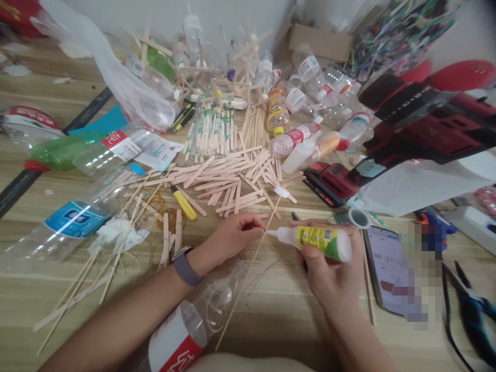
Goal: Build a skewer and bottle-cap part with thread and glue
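Note:
My left hand (244, 232), with a watch on its wrist, pinches a thin bamboo stick (248, 274) that slants across the table. In my right hand (329, 274) is a white glue bottle (321, 240) with a yellow-green label, tipped on its side. Its narrow nozzle points left and reaches the stick at my left fingertips. A dark slim object (295, 216) shows behind the glue bottle; I cannot tell what it is. Under my left forearm lies a clear plastic bottle (194, 323) with a red and white label. Fine thread or wire lies near the stick.
Flat wooden craft sticks (225, 178) are heaped ahead. Plastic bottles (296, 137) crowd the back. At right are a red cordless drill (434, 124), a spool (358, 218), a phone (383, 268) and pliers (475, 315). A yellow-handled tool (184, 203) and a blue-labelled bottle (75, 219) lie left.

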`<action>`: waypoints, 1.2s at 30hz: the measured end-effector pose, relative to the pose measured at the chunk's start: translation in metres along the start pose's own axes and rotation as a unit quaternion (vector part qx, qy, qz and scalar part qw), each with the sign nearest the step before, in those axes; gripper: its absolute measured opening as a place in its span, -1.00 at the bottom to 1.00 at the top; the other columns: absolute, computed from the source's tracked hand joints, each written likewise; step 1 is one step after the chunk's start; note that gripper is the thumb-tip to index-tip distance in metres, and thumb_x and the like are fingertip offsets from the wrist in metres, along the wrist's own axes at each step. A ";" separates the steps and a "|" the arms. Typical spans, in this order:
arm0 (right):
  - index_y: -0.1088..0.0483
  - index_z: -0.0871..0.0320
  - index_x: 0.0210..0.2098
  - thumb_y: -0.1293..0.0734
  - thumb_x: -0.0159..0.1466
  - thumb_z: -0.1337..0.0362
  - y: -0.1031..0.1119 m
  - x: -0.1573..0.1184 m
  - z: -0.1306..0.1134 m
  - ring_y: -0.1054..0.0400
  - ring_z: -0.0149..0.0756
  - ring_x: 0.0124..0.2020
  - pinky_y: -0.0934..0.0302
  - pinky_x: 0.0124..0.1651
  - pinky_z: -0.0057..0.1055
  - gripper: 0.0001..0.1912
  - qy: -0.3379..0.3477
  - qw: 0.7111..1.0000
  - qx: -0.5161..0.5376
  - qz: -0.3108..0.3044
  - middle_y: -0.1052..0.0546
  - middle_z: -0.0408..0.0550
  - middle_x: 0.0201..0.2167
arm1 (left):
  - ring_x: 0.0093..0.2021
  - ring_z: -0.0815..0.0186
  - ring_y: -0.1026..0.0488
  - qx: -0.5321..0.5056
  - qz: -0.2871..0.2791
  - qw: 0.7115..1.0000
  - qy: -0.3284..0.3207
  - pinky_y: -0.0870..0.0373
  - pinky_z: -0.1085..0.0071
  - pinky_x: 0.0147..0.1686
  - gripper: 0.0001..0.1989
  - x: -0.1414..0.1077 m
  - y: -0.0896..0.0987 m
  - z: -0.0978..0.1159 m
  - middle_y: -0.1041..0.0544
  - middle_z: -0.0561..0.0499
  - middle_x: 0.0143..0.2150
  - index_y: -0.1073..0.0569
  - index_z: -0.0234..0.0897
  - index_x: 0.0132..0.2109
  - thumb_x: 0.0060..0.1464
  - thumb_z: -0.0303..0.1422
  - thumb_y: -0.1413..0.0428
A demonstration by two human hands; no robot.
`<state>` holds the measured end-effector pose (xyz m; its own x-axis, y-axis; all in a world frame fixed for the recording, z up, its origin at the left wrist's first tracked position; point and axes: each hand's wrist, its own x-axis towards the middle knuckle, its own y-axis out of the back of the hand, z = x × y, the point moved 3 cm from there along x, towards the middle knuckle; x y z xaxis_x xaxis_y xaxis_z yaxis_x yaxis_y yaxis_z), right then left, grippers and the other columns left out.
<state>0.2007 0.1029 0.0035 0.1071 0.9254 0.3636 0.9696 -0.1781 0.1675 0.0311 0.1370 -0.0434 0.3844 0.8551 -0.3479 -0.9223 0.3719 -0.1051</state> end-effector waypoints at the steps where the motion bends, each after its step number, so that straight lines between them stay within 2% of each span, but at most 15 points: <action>1: -0.30 0.01 -0.23 -0.46 0.19 0.14 0.000 0.000 0.000 -0.50 -0.04 -0.26 -0.34 -0.27 -0.10 -0.72 0.005 1.000 0.000 -0.003 -0.59 0.01 -0.30 | -0.51 0.45 -0.12 0.002 0.000 1.000 0.001 -0.03 0.50 -0.52 -0.92 0.000 0.000 0.000 -0.27 0.16 -0.51 -0.41 -0.27 -0.39 -0.02 -0.35 -0.09; 19: -0.29 0.01 -0.25 -0.44 0.21 0.20 -0.001 0.000 -0.002 -0.50 -0.05 -0.28 -0.34 -0.29 -0.10 -0.76 0.036 0.999 -0.019 0.003 -0.58 0.00 -0.33 | -0.49 0.44 -0.14 0.019 -0.002 1.000 -0.003 -0.05 0.49 -0.50 -0.92 -0.001 -0.001 0.003 -0.30 0.15 -0.49 -0.42 -0.27 -0.38 -0.02 -0.36 -0.08; 31: -0.28 0.00 -0.26 -0.44 0.22 0.20 0.000 0.001 -0.001 -0.52 -0.02 -0.26 -0.33 -0.32 -0.13 -0.77 0.024 1.000 -0.008 0.000 -0.59 0.01 -0.32 | -0.49 0.45 -0.15 0.012 0.000 1.000 -0.003 -0.05 0.51 -0.52 -0.93 -0.001 0.000 0.001 -0.30 0.15 -0.49 -0.42 -0.28 -0.38 -0.02 -0.37 -0.08; 36: -0.28 0.00 -0.27 -0.47 0.18 0.20 0.000 0.000 0.002 -0.50 -0.06 -0.31 -0.31 -0.36 -0.16 -0.73 0.016 1.000 -0.007 0.001 -0.60 -0.01 -0.33 | -0.51 0.45 -0.13 0.019 -0.002 1.000 -0.002 -0.05 0.50 -0.52 -0.93 -0.001 0.000 0.003 -0.28 0.16 -0.51 -0.41 -0.27 -0.39 -0.02 -0.37 -0.08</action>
<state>0.2010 0.1032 0.0012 0.1014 0.9138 0.3934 0.9665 -0.1842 0.1788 0.0306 0.1371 -0.0402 0.3884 0.8549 -0.3440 -0.9186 0.3886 -0.0715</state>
